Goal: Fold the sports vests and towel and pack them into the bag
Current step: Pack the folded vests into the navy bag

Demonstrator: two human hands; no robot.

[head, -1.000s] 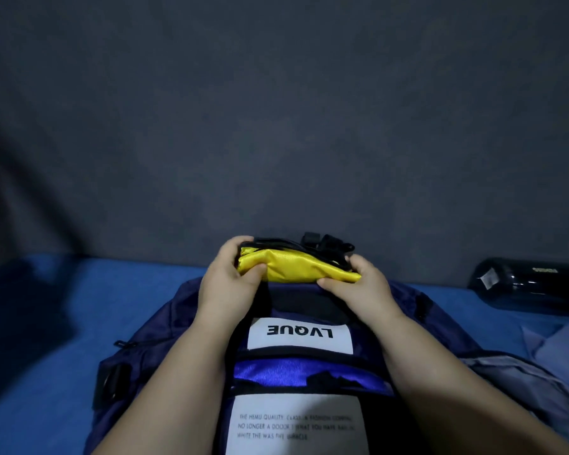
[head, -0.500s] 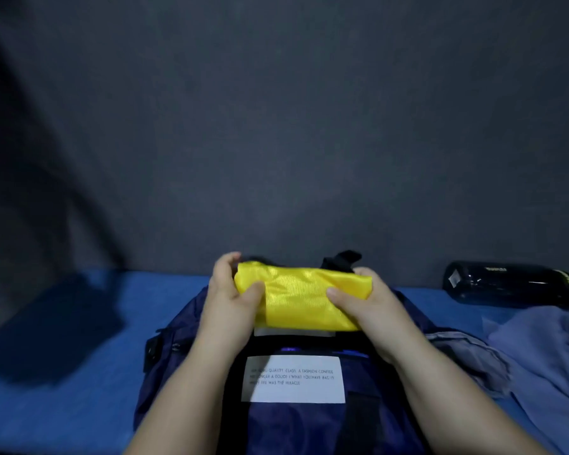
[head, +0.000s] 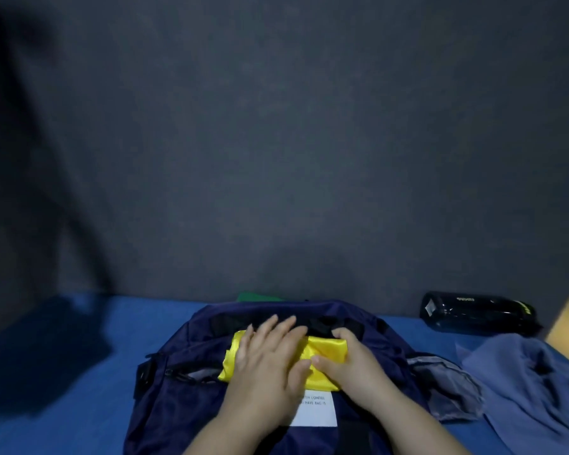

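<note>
Dark grey wall [head: 276, 142] filled the upper part of the head view, and below it ran a blue surface [head: 63, 405] on which a navy bag [head: 178, 405] lay flat. A folded yellow vest [head: 326, 348] sat on top of the bag, just on the near side of its black strap [head: 326, 323] and beyond its white printed label [head: 316, 412].

The left hand [head: 270, 359] lay palm down on the vest, its fingers [head: 270, 326] straight and slightly spread, their tips reaching to the strap. It pressed the bundle flat and gripped nothing. The right hand [head: 352, 366] held the vest's right end: its fingers curled over the far edge while the thumb [head: 322, 361] lay along the near side, so the fabric was pinched between them. The two hands touched at the thumbs.

A scrap of green fabric [head: 253, 297] showed behind the bag. To the right a dark bottle [head: 477, 311] lay on its side against the wall, and a rumpled blue-grey cloth [head: 532, 382] lay just beside the bag.
</note>
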